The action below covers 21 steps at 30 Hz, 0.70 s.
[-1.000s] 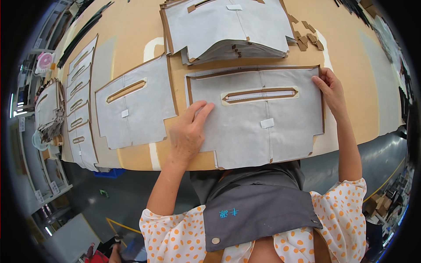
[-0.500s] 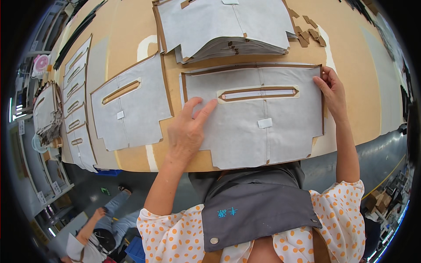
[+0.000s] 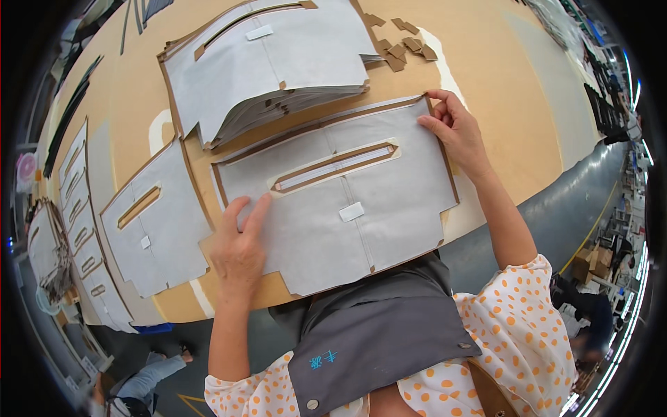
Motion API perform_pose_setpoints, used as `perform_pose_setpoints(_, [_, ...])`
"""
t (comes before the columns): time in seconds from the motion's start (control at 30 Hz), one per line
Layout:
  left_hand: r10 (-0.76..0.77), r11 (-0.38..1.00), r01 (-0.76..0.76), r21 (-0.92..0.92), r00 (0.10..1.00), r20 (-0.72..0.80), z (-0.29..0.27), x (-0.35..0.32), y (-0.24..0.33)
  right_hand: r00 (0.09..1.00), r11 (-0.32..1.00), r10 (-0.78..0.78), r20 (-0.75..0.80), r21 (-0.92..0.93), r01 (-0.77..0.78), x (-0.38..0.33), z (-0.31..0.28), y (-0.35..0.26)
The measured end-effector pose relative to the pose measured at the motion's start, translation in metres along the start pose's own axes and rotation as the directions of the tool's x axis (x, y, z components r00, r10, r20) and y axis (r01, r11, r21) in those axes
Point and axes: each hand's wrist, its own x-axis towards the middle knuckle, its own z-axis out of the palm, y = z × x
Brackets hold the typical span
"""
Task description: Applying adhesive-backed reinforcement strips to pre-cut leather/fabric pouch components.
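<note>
In front of me lies a flat grey bag-like panel (image 3: 313, 236) with brown edging. A long brown-framed slot (image 3: 333, 167) crosses it, showing a white strip inside, and a small white label (image 3: 351, 212) sits below the slot. My right hand (image 3: 455, 132) pinches the panel's far right corner between thumb and fingers. On the left side, my left hand (image 3: 240, 250) rests its spread fingertips on the panel, near the left end of the slot. Its palm holds nothing.
Behind the panel is a thick stack of similar panels (image 3: 243, 76). Small brown pieces (image 3: 410, 48) are scattered to its right. Another panel (image 3: 156, 229) and an overlapping row of panels (image 3: 83, 229) lie left on the tan table (image 3: 500, 90). A person (image 3: 149, 379) is beyond the table, lower left.
The view has turned, so the panel and stack appear farther left and tilted. My right hand remains at the panel's corner, and my left hand remains by its left side.
</note>
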Motion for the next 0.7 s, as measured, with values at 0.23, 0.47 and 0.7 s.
perform_pose_setpoints(0.23, [-0.018, 1.000, 0.018, -0.021, 1.000, 0.001, 0.001, 0.002, 0.004, 0.924, 0.900, -0.354, -0.143, -0.320, 0.295, -0.013, -0.001, -0.006])
perform_pose_setpoints(0.47, [-0.009, 1.000, 0.009, 0.016, 1.000, 0.011, 0.002, 0.001, 0.002, 0.777, 0.679, -0.584, 0.232, -0.385, 0.625, -0.053, 0.003, 0.001])
perform_pose_setpoints(0.7, [-0.020, 0.999, 0.019, 0.039, 1.000, 0.004, -0.007, -0.001, 0.002, 0.755, 0.668, -0.622, 0.208, -0.362, 0.650, -0.051, 0.010, 0.000])
